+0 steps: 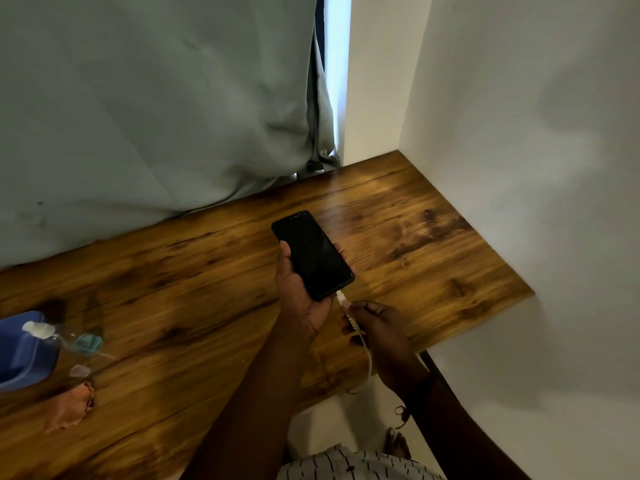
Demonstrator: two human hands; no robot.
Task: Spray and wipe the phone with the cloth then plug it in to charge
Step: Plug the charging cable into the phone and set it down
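Observation:
A black phone (312, 254) with a dark screen is held above the wooden table (433, 244); my left hand (299, 296) grips it from below, thumb on its left edge. A white charging cable (365, 355) meets the phone's bottom edge with its plug. My right hand (377, 337) pinches the cable just behind the plug, and the cable hangs down off the table's front edge. A clear spray bottle (60, 337) with a white nozzle lies on its side at the far left. A crumpled pinkish cloth (71, 407) lies in front of it.
A blue container (20, 362) sits at the left edge beside the bottle. A grey curtain (156, 109) hangs behind the table and a white wall (519, 150) bounds it on the right. My foot (398, 443) shows on the floor below.

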